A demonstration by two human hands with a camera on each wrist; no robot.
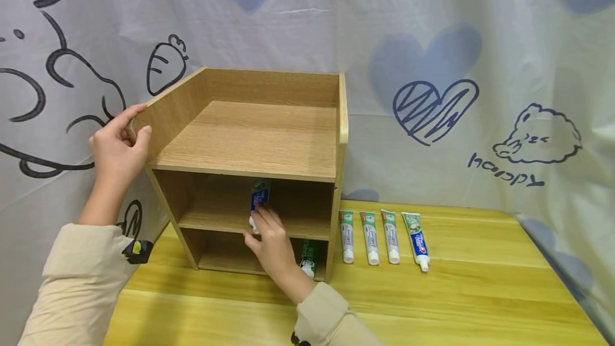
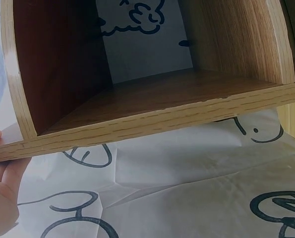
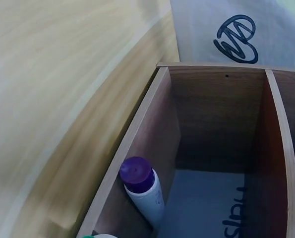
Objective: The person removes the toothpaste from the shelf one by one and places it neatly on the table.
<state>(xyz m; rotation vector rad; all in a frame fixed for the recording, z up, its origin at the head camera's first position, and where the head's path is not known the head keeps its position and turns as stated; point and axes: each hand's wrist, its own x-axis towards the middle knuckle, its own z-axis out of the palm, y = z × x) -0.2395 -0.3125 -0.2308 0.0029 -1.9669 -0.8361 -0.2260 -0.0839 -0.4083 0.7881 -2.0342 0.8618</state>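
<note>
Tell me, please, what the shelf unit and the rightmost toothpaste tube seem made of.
Shelf unit: probably wood or wood-effect board, smooth and satiny; brown grain shows.
Rightmost toothpaste tube: likely soft plastic or laminate, smooth and printed; its flattened end suggests this.

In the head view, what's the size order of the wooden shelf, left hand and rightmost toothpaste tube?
Largest to smallest:
1. Wooden shelf, by far
2. Left hand
3. Rightmost toothpaste tube

You are wearing beige sleeves with wide cuffs, and beside the left cuff there is a small black device having a yellow patch.
</note>
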